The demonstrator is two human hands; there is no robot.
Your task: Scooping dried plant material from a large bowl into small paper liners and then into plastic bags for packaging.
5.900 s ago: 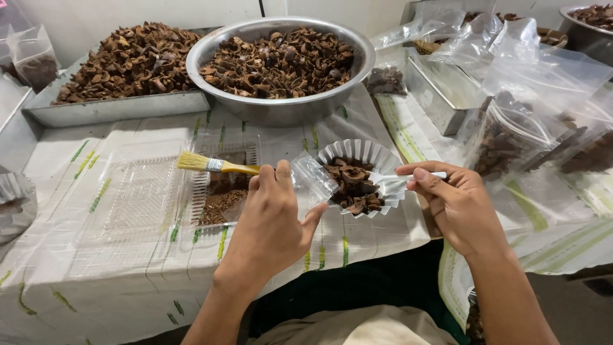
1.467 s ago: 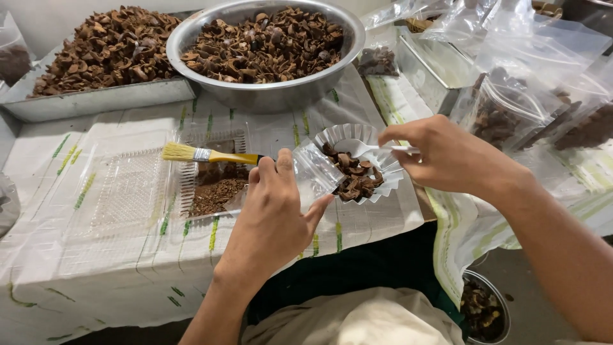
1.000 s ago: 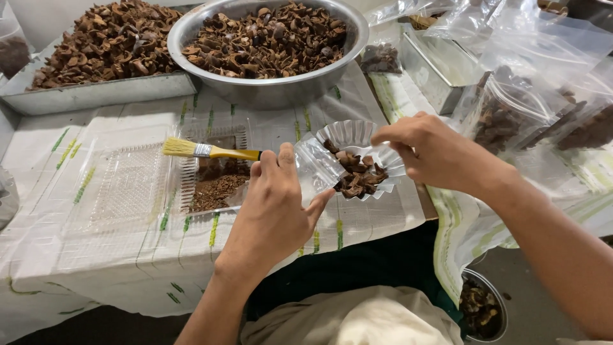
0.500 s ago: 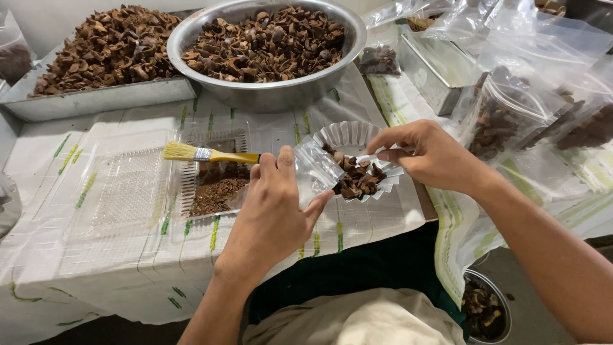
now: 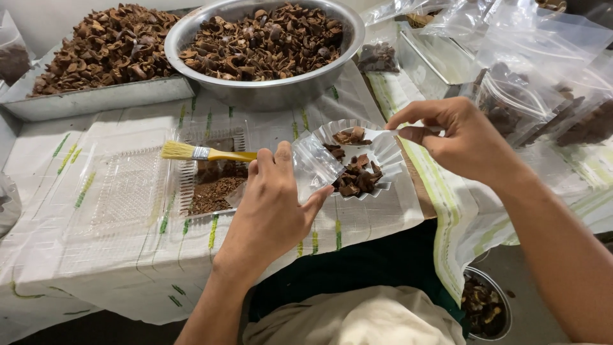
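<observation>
The clear, fluted plastic cup (image 5: pixel 357 160) held between both hands carries dark brown dried pieces (image 5: pixel 354 179). Left of the grip, a brush with pale yellow bristles, silver band and amber handle (image 5: pixel 204 153) lies over a clear ridged tray (image 5: pixel 128 191). Beneath the grip, white cloth with green stripes (image 5: pixel 319 236).
</observation>
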